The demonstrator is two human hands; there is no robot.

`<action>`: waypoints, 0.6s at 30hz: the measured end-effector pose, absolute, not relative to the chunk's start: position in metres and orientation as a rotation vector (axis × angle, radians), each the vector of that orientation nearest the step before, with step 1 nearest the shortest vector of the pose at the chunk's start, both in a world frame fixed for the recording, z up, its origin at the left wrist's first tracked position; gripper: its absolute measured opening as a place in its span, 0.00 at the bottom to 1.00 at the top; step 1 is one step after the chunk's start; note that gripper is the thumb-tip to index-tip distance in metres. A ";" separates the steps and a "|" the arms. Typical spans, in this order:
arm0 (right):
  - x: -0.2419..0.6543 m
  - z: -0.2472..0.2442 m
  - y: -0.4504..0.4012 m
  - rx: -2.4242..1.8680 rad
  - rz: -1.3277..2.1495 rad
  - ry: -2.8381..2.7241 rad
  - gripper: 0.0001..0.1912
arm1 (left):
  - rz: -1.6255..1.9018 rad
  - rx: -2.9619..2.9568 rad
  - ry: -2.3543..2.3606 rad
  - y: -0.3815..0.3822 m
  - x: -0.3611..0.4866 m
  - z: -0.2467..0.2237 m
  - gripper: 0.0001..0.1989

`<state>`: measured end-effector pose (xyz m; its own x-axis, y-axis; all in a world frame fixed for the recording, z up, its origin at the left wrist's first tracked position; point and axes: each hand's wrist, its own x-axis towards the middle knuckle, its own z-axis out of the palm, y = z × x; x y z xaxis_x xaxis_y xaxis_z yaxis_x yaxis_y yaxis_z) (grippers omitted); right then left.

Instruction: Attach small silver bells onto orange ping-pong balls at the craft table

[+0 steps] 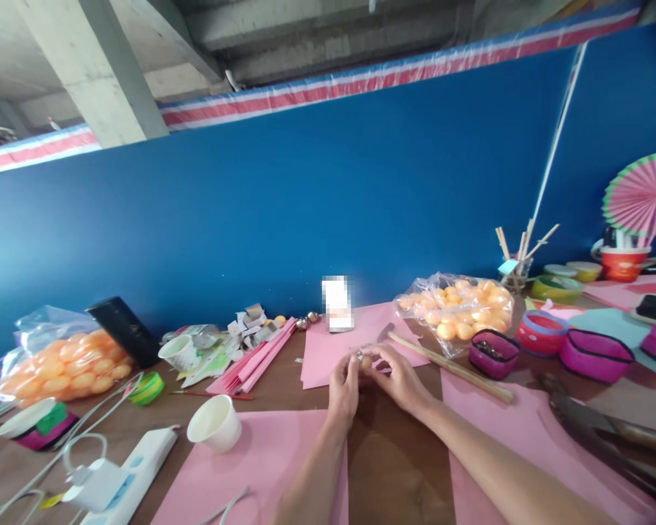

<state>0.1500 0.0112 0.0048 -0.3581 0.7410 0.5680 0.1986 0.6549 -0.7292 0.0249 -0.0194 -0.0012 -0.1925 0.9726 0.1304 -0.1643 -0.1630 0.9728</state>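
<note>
Both hands meet above the brown tabletop [399, 474], close to the near edge of a pink sheet [317, 368]. My left hand [343, 390] pinches a small shiny round object [364, 360], part silvery and part tan. From the other side, the fingertips of my right hand [399, 378] close on the same object. Fingers cover much of it, so its exact kind cannot be made out. Just beyond my right hand lies a dark flat blade-like piece [385, 332], and a wooden stick [453, 368] slants away to its right.
Bags of orange balls [464, 310] sit at right and far left. A purple container [493, 353] holds small dark bits. Left are a paper cup [214, 424], folded pink strips [256, 364] and a power strip [134, 477]. A dark curved tool [606, 437] lies right. A blue partition [328, 197] stands behind.
</note>
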 end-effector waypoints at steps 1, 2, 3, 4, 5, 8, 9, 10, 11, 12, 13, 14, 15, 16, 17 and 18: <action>0.150 0.004 0.011 -0.739 0.702 -1.886 0.13 | 1.530 1.074 1.118 -0.020 0.025 0.000 0.20; 0.149 0.004 0.011 -0.736 0.715 -1.883 0.13 | 1.529 1.064 1.107 -0.021 0.025 0.001 0.21; 0.149 0.003 0.011 -0.732 0.729 -1.877 0.13 | 1.532 1.056 1.097 -0.022 0.025 0.001 0.20; 0.149 0.003 0.011 -0.732 0.748 -1.869 0.14 | 1.538 1.052 1.086 -0.022 0.025 0.002 0.20; 0.149 0.002 0.011 -0.735 0.770 -1.859 0.15 | 1.546 1.051 1.073 -0.022 0.025 0.002 0.20; 0.149 0.001 0.011 -0.757 0.812 -1.841 0.16 | 1.556 1.050 1.049 -0.022 0.025 0.002 0.19; 0.150 0.001 0.011 -0.761 0.808 -1.844 0.16 | 1.559 1.053 1.052 -0.021 0.025 0.002 0.19; 0.150 0.002 0.011 -0.759 0.794 -1.851 0.16 | 1.561 1.063 1.058 -0.021 0.025 0.002 0.18; 0.150 0.002 0.011 -0.753 0.775 -1.859 0.16 | 1.565 1.081 1.068 -0.020 0.026 0.001 0.18; 0.150 0.003 0.011 -0.744 0.757 -1.867 0.16 | 1.569 1.105 1.082 -0.020 0.026 0.000 0.18; 0.150 0.004 0.011 -0.736 0.742 -1.872 0.16 | 1.569 1.133 1.098 -0.019 0.026 0.000 0.17; 0.150 0.004 0.011 -0.730 0.733 -1.874 0.15 | 1.564 1.159 1.117 -0.019 0.026 -0.001 0.17; 0.150 0.005 0.011 -0.728 0.733 -1.875 0.15 | 1.557 1.179 1.139 -0.018 0.026 -0.002 0.17; 0.149 0.005 0.011 -0.727 0.737 -1.873 0.14 | 1.551 1.193 1.161 -0.018 0.026 -0.003 0.17; 0.149 0.006 0.010 -0.725 0.745 -1.868 0.13 | 1.548 1.203 1.178 -0.018 0.026 -0.003 0.17; 0.148 0.006 0.010 -0.721 0.755 -1.862 0.13 | 1.550 1.213 1.188 -0.018 0.025 -0.004 0.17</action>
